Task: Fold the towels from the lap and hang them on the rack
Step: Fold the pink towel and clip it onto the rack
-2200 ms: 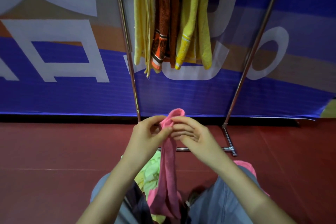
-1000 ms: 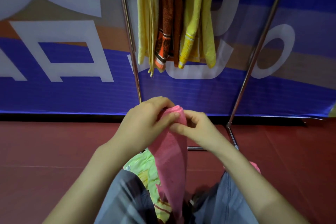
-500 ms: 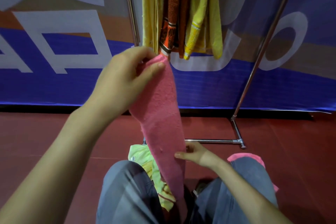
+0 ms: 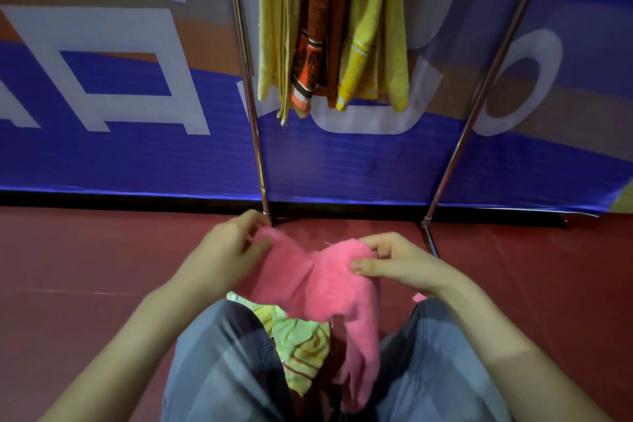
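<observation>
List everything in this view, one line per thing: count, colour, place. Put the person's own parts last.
pink towel: one, pink, held over the lap between both hands
patterned towel: one, green and yellow, on the lap below the pink towel
hanging towels: several, yellow and orange-brown, on the rack, top centre
rack: one, silver metal, two uprights standing on the floor ahead
banner: one, blue with white shapes, behind the rack
floor: one, dark red, all around
trousers: one pair, grey, bottom centre
left hand: one, pinches the pink towel's left end
right hand: one, pinches its right end
</observation>
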A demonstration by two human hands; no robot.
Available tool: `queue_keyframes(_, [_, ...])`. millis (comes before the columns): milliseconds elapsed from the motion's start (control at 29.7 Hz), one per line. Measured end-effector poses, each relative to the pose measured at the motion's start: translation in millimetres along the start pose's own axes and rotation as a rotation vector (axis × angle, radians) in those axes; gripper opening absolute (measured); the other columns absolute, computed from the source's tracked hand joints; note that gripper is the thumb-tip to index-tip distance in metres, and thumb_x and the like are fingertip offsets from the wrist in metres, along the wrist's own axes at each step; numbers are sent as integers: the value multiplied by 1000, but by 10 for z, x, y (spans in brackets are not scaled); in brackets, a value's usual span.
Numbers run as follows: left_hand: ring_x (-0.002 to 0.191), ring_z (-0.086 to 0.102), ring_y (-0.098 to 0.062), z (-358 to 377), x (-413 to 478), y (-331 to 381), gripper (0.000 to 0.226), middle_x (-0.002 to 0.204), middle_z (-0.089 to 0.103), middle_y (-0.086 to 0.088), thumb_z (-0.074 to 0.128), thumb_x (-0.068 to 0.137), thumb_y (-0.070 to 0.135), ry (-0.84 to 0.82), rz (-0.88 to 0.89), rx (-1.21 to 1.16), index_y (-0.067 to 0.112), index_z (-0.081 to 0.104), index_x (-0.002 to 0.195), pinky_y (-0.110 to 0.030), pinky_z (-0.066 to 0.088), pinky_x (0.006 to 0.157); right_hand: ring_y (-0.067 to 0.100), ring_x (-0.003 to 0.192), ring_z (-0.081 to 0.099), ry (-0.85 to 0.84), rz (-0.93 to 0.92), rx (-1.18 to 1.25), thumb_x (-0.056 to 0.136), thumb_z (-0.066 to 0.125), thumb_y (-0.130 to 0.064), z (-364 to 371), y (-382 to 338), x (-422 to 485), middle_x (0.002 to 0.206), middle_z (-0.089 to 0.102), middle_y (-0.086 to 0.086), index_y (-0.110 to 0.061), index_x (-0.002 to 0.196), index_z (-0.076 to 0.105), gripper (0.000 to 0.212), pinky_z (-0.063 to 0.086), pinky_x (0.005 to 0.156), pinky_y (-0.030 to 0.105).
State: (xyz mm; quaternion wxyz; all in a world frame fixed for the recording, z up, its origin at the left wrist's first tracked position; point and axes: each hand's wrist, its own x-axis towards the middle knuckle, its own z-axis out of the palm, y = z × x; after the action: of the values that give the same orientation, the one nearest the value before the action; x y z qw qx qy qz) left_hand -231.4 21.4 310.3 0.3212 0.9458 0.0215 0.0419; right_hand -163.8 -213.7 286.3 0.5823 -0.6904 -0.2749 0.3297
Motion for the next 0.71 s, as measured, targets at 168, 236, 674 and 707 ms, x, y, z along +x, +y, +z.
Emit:
queue_keyframes(168, [85,57,4,165,24,484,29,91,63,11,42,80,39,-280,145,-517,23,59,96,-12,45,80,-3,66,62,-98,-28,39,76,56,-11,95,-429,-10,67,69,-14,-20,81,66,15,47,62,11])
queue_keyframes(236, [73,54,-1,177,43,637,30,79,59,7,41,80,39,-289,173,-601,16,59,86,-14,45,69,-1,67,63,-118,-36,30,76,55,-11,110,-533,-16,68,70,-13,-18,83,65,14,49,64,12])
queue_keyframes(674, [44,24,-6,74,58,765,54,50,26,-6,61,70,44,-211,212,-639,2,35,47,-21,22,44,-3,68,62,-271,101,78,56,74,-50,54,-434,-134,71,70,-15,-21,74,71,34,48,67,12])
queue_keyframes(707, [44,24,-5,38,55,768,51,49,26,-4,61,71,39,-188,204,-665,3,37,46,-21,22,44,-4,69,62,-279,127,69,53,75,-55,54,-389,-136,71,70,-16,-22,75,71,40,48,67,12])
